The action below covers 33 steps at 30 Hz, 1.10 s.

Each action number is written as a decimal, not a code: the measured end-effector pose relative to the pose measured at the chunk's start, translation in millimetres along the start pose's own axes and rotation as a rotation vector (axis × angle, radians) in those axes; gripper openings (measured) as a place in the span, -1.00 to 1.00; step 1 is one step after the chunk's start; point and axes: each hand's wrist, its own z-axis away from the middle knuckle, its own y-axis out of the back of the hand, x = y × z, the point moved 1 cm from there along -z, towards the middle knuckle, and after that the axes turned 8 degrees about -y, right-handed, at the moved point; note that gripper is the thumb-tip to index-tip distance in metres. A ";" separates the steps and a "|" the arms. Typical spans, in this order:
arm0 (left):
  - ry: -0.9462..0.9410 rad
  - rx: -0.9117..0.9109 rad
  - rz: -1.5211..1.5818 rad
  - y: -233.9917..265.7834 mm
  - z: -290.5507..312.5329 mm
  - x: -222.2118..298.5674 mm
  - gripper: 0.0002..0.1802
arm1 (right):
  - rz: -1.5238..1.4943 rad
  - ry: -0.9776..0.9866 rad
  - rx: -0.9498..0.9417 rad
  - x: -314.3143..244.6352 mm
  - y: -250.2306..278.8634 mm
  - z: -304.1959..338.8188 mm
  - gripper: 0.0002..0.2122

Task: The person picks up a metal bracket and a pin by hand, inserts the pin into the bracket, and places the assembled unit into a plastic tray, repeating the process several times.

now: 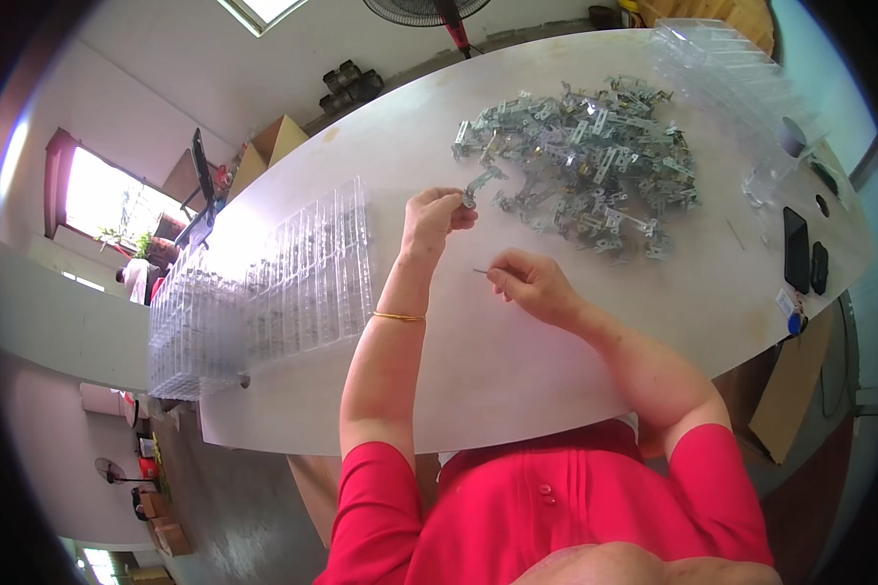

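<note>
My left hand [437, 216] is closed around the lower end of a small stamped metal bracket [482, 182], which sticks up from the fingertips toward the pile. Nearer to me, my right hand [537, 283] pinches a thin metal pin [480, 271] that points left. The two hands are apart, both over the white table [429, 375]. Just beyond them lies a big tangled heap of metal brackets [595, 166], silvery with some brass-coloured bits. A gold bangle [398, 317] circles my left wrist.
Clear plastic compartment trays [307, 273] stand on the left, stacked at the table's edge [190, 331]. More clear trays [722, 73] lie at the far right. A black phone [796, 249], a dark case [819, 268] and a tape roll [791, 136] sit along the right side.
</note>
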 end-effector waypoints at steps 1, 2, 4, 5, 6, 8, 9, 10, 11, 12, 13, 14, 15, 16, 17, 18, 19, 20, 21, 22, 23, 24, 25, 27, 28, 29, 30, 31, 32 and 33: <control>0.045 -0.007 0.045 3.9 1.4 -1.9 -0.69 | 0.004 0.001 -0.001 -2.0 -0.1 -0.5 -0.88; 0.091 -0.014 0.091 6.7 2.6 -4.5 -0.68 | 0.003 -0.003 -0.012 -4.8 -0.6 -1.3 -0.88; 0.098 0.005 0.108 4.5 7.3 -4.2 -0.69 | 0.010 -0.011 -0.025 -4.0 1.3 -1.2 -0.87; 0.106 0.023 0.120 4.0 9.9 -4.1 -0.69 | -0.015 -0.020 -0.026 0.9 2.2 -2.0 -0.87; 0.104 0.025 0.125 5.1 11.3 -3.2 -0.69 | -0.040 -0.027 -0.027 1.6 2.7 -3.0 -0.87; 0.110 0.041 0.077 11.0 14.6 -1.1 -0.70 | -0.043 -0.034 -0.031 1.1 3.3 -3.1 -0.87; 0.110 0.040 0.080 14.7 16.1 -1.6 -0.70 | -0.053 -0.043 -0.028 1.0 3.7 -3.0 -0.87; 0.121 0.030 0.089 19.4 17.9 -2.7 -0.73 | -0.051 -0.044 -0.027 0.6 4.0 -2.7 -0.87; 0.132 0.020 0.098 23.3 20.1 -3.8 -0.76 | -0.050 -0.049 -0.022 0.1 4.2 -2.4 -0.87; 0.136 0.017 0.096 26.8 22.9 -5.3 -0.76 | -0.052 -0.056 -0.015 0.0 3.3 -1.8 -0.87; 0.148 0.032 0.109 30.2 26.1 -7.2 -0.77 | -0.055 -0.060 -0.012 -0.8 2.5 -1.8 -0.87; 0.161 0.048 0.121 33.8 29.6 -9.2 -0.78 | -0.046 -0.068 -0.008 -2.4 1.9 -2.1 -0.87; 0.167 0.046 0.120 35.6 34.3 -9.1 -0.78 | -0.037 -0.077 -0.005 -3.7 2.5 -1.9 -0.86; 0.169 0.056 0.123 37.8 39.7 -8.1 -0.79 | -0.040 -0.083 -0.004 -5.6 2.8 -1.7 -0.86; 0.172 0.067 0.125 40.8 45.3 -8.4 -0.81 | -0.042 -0.092 -0.003 -7.7 2.8 -1.5 -0.87; 0.178 0.066 0.124 44.3 49.9 -10.1 -0.81 | -0.042 -0.099 -0.001 -9.2 3.6 -1.4 -0.87; 0.179 0.068 0.139 48.4 54.9 -12.1 -0.82 | -0.045 -0.105 0.000 -8.7 4.2 -1.0 -0.87; 0.181 0.071 0.154 52.1 59.7 -14.3 -0.83 | -0.065 -0.102 0.009 -7.6 4.7 -0.7 -0.87; 0.187 0.075 0.151 57.0 65.5 -15.5 -0.83 | -0.087 -0.098 0.014 -7.1 3.8 -1.1 -0.87; 0.194 0.077 0.154 61.7 71.1 -16.5 -0.84 | -0.092 -0.104 0.009 -7.5 3.6 -1.4 -0.87; 0.201 0.079 0.156 65.2 74.6 -17.4 -0.85 | -0.108 -0.111 0.006 -8.5 4.2 -1.8 -0.88; 0.212 0.084 0.155 64.1 78.7 -15.4 -0.85 | -0.123 -0.123 0.004 -8.5 4.4 -0.8 -0.88; 0.220 0.066 0.070 61.5 83.1 -13.5 -0.86 | -0.127 -0.133 -0.001 -7.7 4.4 -1.2 -0.88; 0.237 0.054 -0.014 56.8 90.2 -9.7 -0.86 | -0.176 -0.117 0.004 -6.3 4.8 -3.5 -0.88; 0.239 -0.002 -0.068 54.8 92.5 -8.6 -0.85 | -0.179 -0.126 -0.004 -5.1 5.3 -3.4 -0.88; 0.240 -0.058 -0.121 53.0 95.1 -7.5 -0.84 | -0.210 -0.142 0.005 -3.5 6.4 -3.0 -0.89; 0.247 -0.055 -0.118 51.4 96.0 -6.3 -0.84 | -0.240 -0.157 0.019 -2.5 7.9 -3.5 -0.89; 0.244 -0.071 -0.237 49.9 96.6 -5.0 -0.84 | -0.238 -0.163 0.016 -1.9 8.6 -4.6 -0.89; 0.239 -0.087 -0.356 48.4 97.1 -3.5 -0.85 | -0.254 -0.163 0.022 -1.4 9.4 -6.1 -0.88; 0.250 -0.087 -0.348 45.7 101.0 -3.3 -0.85 | -0.269 -0.167 0.028 -0.2 9.9 -5.3 -0.88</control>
